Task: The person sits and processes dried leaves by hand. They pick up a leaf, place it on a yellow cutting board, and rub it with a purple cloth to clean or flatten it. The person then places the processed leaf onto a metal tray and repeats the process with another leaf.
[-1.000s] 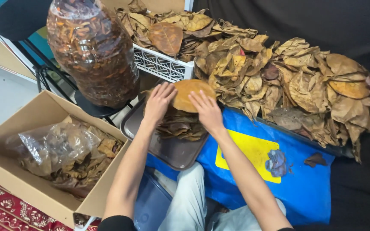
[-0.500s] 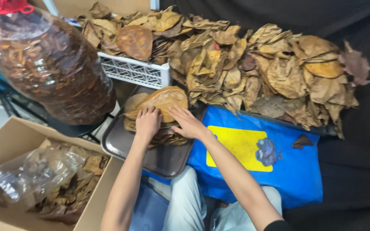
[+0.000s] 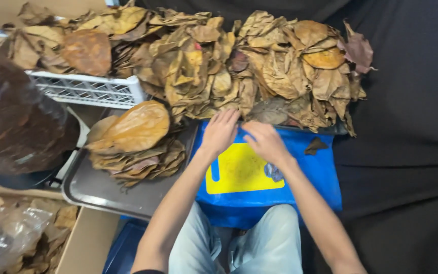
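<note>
With both our left hand (image 3: 220, 133) and right hand (image 3: 264, 141) open and empty at the loose leaf pile (image 3: 259, 71), we judge picking the next leaf requires a light pinch.

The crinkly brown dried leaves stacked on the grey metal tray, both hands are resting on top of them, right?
Not quite. In the head view the stack of brown dried leaves does lie on the grey metal tray, but the left hand and right hand rest on the blue bag beside it.

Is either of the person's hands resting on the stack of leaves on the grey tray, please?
No, the left hand and right hand both lie on the blue bag.
</note>
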